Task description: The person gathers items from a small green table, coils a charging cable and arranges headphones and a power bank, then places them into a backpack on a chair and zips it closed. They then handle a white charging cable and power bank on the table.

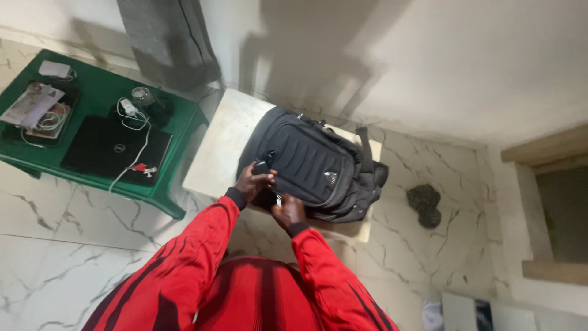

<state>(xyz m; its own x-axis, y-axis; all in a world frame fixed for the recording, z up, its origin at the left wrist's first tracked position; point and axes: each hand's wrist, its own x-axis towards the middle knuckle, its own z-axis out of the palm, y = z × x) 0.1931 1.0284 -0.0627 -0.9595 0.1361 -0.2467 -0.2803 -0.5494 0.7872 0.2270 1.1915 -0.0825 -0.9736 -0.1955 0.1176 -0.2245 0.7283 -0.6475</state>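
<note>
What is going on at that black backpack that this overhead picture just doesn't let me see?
Head view only:
- What the left hand pinches at the backpack: small, dark, blurred.
- The pocket opening: covered by the right hand and left hand.
- The white table top: mostly hidden under the backpack.
- The small items on the green table: too small.

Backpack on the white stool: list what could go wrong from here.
1. The black backpack overhangs the white stool at its right end; tugging by the left hand or right hand might slide it off.
2. On the green table, white cables trail across the laptop and could snag.
</note>
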